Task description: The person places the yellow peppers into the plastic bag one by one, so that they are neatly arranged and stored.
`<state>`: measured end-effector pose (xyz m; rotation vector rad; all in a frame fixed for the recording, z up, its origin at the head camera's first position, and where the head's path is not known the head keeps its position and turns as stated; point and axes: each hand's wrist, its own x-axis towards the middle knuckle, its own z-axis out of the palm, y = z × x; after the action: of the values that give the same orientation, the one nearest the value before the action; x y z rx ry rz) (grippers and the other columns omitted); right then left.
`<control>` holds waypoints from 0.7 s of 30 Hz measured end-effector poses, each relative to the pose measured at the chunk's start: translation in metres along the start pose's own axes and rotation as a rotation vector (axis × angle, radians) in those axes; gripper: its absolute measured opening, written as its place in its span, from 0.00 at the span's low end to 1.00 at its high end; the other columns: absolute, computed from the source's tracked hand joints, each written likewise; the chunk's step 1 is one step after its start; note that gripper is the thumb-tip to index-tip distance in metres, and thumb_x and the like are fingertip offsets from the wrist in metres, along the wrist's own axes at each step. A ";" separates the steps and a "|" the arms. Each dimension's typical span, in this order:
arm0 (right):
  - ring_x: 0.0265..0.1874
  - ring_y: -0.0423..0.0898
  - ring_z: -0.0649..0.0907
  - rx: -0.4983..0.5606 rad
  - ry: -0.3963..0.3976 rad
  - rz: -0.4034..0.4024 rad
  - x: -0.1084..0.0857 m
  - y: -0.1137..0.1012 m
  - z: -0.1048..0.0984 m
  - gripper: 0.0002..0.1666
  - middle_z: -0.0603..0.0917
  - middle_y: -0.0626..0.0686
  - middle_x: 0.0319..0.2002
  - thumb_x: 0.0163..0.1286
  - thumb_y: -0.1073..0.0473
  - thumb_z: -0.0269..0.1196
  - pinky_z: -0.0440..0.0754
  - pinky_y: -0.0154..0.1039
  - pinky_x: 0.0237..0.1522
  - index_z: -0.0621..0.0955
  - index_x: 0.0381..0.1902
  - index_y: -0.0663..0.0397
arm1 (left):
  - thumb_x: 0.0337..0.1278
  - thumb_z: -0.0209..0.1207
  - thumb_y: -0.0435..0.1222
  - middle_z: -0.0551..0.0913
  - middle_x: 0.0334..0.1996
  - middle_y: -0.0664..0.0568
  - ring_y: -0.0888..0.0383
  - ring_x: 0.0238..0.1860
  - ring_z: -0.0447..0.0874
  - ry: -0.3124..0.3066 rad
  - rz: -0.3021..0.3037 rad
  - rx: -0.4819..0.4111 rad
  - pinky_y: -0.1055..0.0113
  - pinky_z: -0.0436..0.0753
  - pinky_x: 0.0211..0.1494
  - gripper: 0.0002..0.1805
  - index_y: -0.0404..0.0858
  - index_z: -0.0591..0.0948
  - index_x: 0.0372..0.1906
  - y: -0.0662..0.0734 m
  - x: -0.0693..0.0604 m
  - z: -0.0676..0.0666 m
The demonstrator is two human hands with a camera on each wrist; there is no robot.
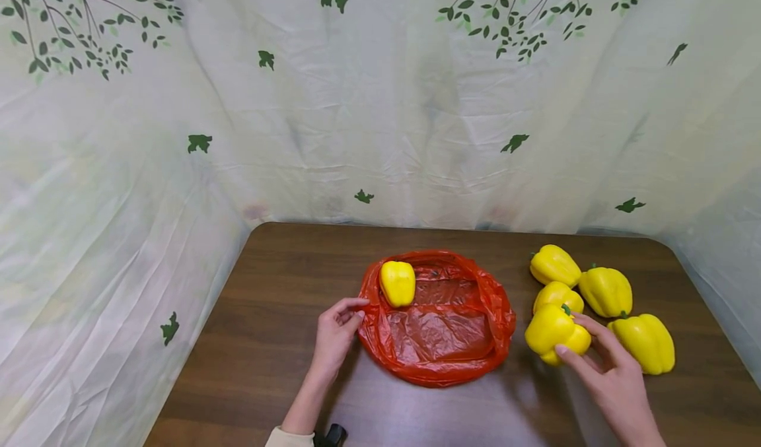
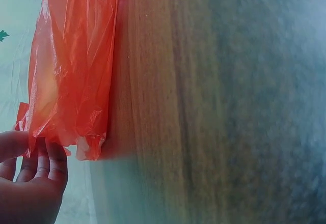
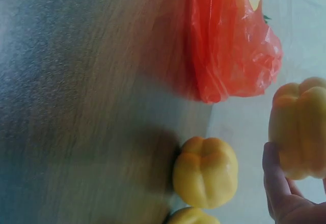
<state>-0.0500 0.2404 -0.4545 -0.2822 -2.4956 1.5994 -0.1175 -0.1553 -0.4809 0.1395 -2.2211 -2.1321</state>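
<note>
A red plastic bag [image 1: 440,368] stands on the table with its mouth spread wide, and one yellow bell pepper [image 1: 398,284] lies inside at its left. My left hand [image 1: 335,335] pinches the bag's left rim between thumb and fingers; the left wrist view shows the hand [image 2: 38,178] at the thin plastic [image 2: 76,71]. To the right of the bag, my right hand [image 1: 615,374] grips another yellow bell pepper [image 1: 553,331], held above the table. In the right wrist view this pepper [image 3: 300,127] is off the surface, with the thumb against its side.
Several more yellow bell peppers [image 1: 606,291] lie grouped on the right of the brown wooden table [image 1: 285,269], close to my right hand. A pale curtain [image 1: 380,117] with leaf prints hangs behind the table. A black strap [image 1: 331,436] sits at my left wrist.
</note>
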 end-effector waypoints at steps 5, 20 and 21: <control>0.53 0.32 0.72 -0.026 -0.047 -0.043 0.002 -0.005 0.004 0.32 0.72 0.49 0.62 0.65 0.54 0.69 0.75 0.20 0.44 0.74 0.64 0.54 | 0.59 0.55 0.18 0.82 0.38 0.35 0.56 0.25 0.73 0.001 -0.001 -0.012 0.71 0.72 0.24 0.12 0.25 0.84 0.45 0.000 0.000 -0.001; 0.51 0.38 0.73 -0.092 -0.133 -0.125 0.012 -0.029 0.013 0.33 0.72 0.51 0.63 0.62 0.52 0.71 0.76 0.21 0.43 0.74 0.64 0.46 | 0.59 0.56 0.18 0.81 0.37 0.34 0.55 0.24 0.72 -0.001 0.001 -0.011 0.73 0.69 0.22 0.11 0.25 0.83 0.45 0.003 -0.002 -0.001; 0.51 0.37 0.73 -0.090 -0.133 -0.136 0.013 -0.030 0.014 0.33 0.73 0.51 0.62 0.62 0.52 0.71 0.76 0.21 0.43 0.75 0.64 0.47 | 0.59 0.56 0.18 0.81 0.37 0.33 0.55 0.24 0.72 -0.001 0.002 -0.012 0.73 0.69 0.22 0.11 0.25 0.83 0.45 0.003 -0.002 -0.001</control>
<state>-0.0680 0.2191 -0.4328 -0.0164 -2.6264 1.5023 -0.1155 -0.1555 -0.4775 0.1365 -2.2072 -2.1449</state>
